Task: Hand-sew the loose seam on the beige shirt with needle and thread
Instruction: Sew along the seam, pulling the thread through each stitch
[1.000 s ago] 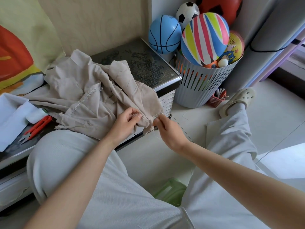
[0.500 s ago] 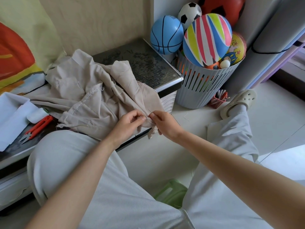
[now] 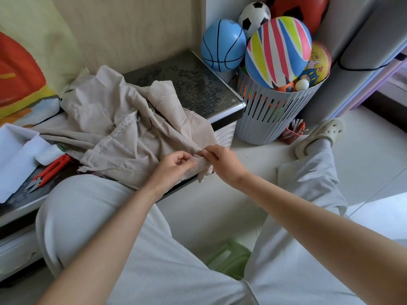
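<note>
Pinching the loose seam [image 3: 199,159] of the beige shirt [image 3: 123,137] in the left hand [image 3: 176,165], holding the needle [image 3: 201,147] in the right hand [image 3: 221,160] just beside it, tip angled up-left.

Grey slotted basket [image 3: 264,122] under a striped ball [image 3: 278,51] (blue ball [image 3: 222,48] beside), green stool [image 3: 229,257] on the floor.

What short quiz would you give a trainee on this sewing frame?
1. True or false: the red snips lie on the floor.
2. Which hand pinches the needle? A) left B) right C) neither
3. Fill in: the striped ball sits in a grey slatted ____.
Key: 1 false, they lie on the dark cabinet top, left of the beige shirt. 2 B, the right hand; the left hand pinches the shirt's edge. 3 basket.
</note>
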Tool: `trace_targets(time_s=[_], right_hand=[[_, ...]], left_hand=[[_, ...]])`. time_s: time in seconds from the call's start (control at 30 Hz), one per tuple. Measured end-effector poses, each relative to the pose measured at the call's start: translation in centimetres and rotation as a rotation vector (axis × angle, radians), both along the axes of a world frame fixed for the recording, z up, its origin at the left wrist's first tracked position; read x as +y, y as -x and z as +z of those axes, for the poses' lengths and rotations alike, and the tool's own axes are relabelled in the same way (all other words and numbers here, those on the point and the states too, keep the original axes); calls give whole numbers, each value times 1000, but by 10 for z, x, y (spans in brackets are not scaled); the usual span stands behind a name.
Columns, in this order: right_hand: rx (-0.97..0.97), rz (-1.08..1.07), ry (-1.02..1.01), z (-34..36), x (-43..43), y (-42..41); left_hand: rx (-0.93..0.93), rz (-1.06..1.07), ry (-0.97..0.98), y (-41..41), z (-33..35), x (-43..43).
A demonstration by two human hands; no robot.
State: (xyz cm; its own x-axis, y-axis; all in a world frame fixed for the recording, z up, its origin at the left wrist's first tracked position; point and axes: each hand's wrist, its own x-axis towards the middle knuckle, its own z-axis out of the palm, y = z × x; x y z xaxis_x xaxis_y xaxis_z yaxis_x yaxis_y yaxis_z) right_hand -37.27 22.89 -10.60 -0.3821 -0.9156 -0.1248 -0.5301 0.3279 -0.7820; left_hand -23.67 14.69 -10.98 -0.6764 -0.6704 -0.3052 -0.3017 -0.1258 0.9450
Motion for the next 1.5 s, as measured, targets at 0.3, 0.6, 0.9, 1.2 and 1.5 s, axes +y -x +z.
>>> trace_targets(time_s=[0.3,0.6,0.9,1.2,1.5], right_hand=[[94,-89,19,8,11,-1],[1,13,82,11,28,-10],[-32,33,-12,12,31,-16],[-20,5,-64,9,29,-20],[-11,-59,-72,6,21,-30]], left_hand=[[2,30,35,1,-4,-1],[-17,95,81,1,-4,-4],[18,84,104,1,-3,-1],[43,56,115,0,-3,0],[54,10,151,0,-5,-1]])
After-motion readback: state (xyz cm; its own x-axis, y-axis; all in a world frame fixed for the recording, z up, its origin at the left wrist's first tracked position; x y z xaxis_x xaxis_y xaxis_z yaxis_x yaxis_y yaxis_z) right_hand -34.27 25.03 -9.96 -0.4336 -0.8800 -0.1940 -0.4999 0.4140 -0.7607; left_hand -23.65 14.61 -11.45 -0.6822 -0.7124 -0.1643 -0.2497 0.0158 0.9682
